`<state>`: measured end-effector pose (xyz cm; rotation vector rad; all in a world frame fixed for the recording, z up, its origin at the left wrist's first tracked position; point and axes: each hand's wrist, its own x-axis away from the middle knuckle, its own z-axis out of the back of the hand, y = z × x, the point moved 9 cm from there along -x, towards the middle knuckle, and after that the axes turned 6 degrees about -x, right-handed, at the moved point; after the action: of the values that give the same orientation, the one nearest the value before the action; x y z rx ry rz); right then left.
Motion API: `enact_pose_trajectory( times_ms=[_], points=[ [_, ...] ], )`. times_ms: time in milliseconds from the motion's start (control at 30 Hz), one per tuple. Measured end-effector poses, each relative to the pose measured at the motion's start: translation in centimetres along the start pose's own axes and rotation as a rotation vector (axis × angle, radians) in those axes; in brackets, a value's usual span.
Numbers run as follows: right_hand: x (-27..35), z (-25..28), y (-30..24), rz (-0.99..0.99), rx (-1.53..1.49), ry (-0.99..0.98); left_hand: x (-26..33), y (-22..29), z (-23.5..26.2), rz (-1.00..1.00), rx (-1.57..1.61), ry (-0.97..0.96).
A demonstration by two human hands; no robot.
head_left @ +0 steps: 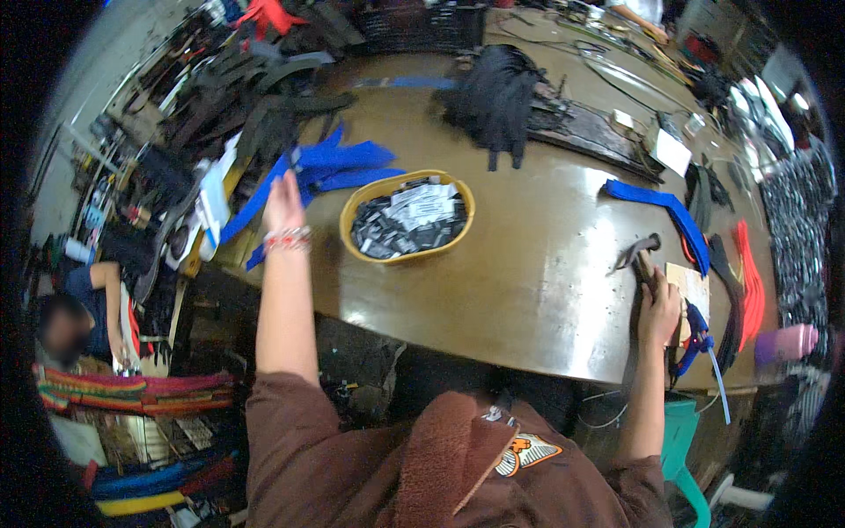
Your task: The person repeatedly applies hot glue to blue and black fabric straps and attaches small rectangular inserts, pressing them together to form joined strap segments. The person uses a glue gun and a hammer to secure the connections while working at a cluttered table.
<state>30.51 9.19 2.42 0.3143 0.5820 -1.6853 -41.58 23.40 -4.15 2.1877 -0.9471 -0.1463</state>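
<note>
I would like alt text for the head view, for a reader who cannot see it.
A person's left hand is at blue strips and the right hand is at a dark, blurred item, over a shiny brown table. A yellow tub of small black and white pieces stands between the hands.

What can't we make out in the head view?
Head view:
- Left hand: motion blur and overlap hide whether its fingers grip the blue strips.
- Right hand: its palm side is turned away, hiding its contact surface.
- Yellow basket: heaped small pieces hide its bottom.
- Person at upper right: cut off by the picture's edge.
</note>
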Motion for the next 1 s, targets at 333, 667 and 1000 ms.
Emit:
enact_pose_trajectory(
  times_ms=[333,667,1000],
  points=[
    [-0.1,0.4,-0.7,-0.033,0.021,0.002,18.3,-14.3,-27.7,-0.099,-0.774,-1.022],
    [-0.3,0.5,-1.0,-0.016,0.018,0.019,17.0,-21.8,-29.4,-0.791,-1.802,-0.793],
    [-0.3,0.1,-0.9,-0.031,0.014,0.026,19.2,-21.1,-28.8,-0.879,-1.837,-0.947]
  ],
)
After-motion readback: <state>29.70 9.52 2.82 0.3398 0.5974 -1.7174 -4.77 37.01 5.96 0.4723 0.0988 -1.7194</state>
